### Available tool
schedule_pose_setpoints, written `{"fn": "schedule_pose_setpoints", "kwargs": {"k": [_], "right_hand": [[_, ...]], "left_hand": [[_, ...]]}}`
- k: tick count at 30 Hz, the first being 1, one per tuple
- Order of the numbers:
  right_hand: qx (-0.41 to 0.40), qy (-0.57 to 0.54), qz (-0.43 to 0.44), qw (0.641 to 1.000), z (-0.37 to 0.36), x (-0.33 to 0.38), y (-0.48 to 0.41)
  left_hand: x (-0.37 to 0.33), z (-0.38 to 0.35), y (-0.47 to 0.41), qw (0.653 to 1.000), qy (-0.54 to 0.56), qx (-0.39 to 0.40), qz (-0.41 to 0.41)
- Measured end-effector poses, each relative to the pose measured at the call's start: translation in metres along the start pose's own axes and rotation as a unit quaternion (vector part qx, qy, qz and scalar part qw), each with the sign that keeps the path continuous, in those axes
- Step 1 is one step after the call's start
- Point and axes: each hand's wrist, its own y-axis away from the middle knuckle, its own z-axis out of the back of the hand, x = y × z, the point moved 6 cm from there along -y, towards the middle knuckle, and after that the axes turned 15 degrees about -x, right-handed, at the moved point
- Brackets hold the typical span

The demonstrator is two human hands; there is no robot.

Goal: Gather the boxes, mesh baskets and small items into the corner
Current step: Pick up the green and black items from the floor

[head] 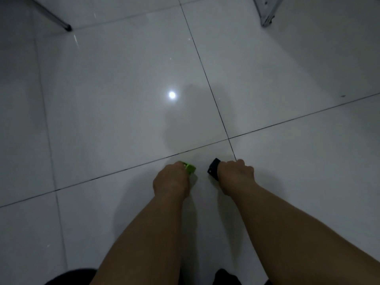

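Left hand (171, 182): fingers curled around a small green item (190, 168); only its right end protrudes past the knuckles, so its shape cannot be determined.
Right hand (235, 171): fingers curled around a small black item (213, 169), which projects from the thumb side toward the left hand.
Item positions: both sit low over the white tile floor (123, 99), near a crossing of grout lines; contact with the floor cannot be determined. The two items are near each other but apart.
Surroundings: a metal leg with a dark foot (66, 27) stands at upper left; a grey metal frame (267, 13) stands at upper right. Both are well apart from the hands.
Obstructions: each hand covers most of its item.
Floor surface: a round light reflection (172, 95) lies ahead of the hands.
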Motion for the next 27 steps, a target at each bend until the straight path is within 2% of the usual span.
{"fn": "schedule_pose_setpoints", "kwargs": {"k": [3, 7, 13, 18, 22, 27], "right_hand": [[-0.028, -0.037, -0.02, 0.999, 0.048, 0.006, 0.032], [-0.086, -0.138, -0.029, 0.986, 0.142, 0.016, 0.112], [-0.139, -0.181, 0.03, 0.973, 0.312, 0.032, 0.276], [-0.19, -0.19, 0.098, 0.958, 0.417, 0.041, 0.384], [-0.234, -0.189, 0.158, 0.941, 0.468, 0.051, 0.453], [-0.281, -0.163, 0.278, 0.904, 0.489, 0.071, 0.535]], "left_hand": [[0.006, 0.046, 0.02, 0.993, 0.097, -0.037, 0.063], [0.015, 0.143, 0.077, 0.963, 0.223, -0.077, 0.13], [0.034, 0.323, 0.192, 0.905, 0.365, -0.127, 0.176], [0.043, 0.444, 0.281, 0.851, 0.439, -0.208, 0.201], [0.056, 0.5, 0.353, 0.801, 0.467, -0.29, 0.238], [0.073, 0.515, 0.45, 0.724, 0.494, -0.376, 0.302]]}}
